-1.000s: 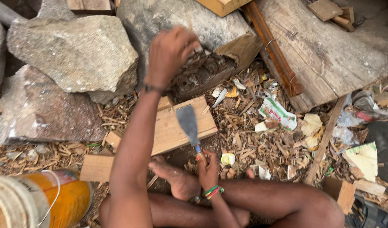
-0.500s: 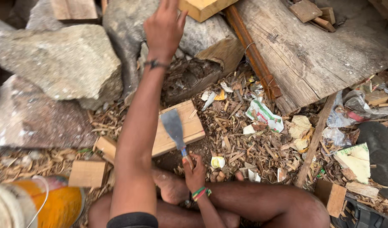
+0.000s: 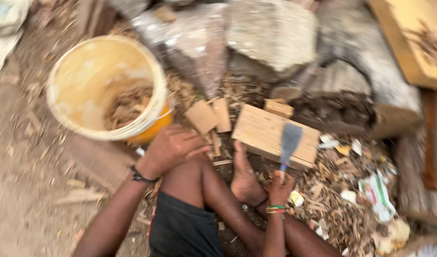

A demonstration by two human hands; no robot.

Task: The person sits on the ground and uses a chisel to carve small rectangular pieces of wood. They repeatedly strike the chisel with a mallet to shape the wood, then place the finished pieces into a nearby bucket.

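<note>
My right hand [image 3: 280,183] grips the handle of a flat, wide-bladed cutting tool [image 3: 291,140]. Its blade stands upright against a pale wooden block [image 3: 263,131] on the ground. My left hand [image 3: 173,147] lies on my bent knee with nothing in it, fingers loosely spread, right beside a yellow bucket [image 3: 73,119]. My bare foot [image 3: 244,178] rests against the block's near edge. Two small square wood offcuts [image 3: 209,116] lie between the bucket and the block.
The bucket holds wood shavings. Large grey rocks [image 3: 271,35] stand behind the block. A dark hollow log [image 3: 342,107] lies at the right, with a plank [image 3: 408,43] at the top right. Chips and paper scraps [image 3: 370,195] litter the ground at the right.
My left hand has come down from up by the rocks onto my knee. The view has swung left, bringing the bucket into sight. My right hand still holds the tool at the block.
</note>
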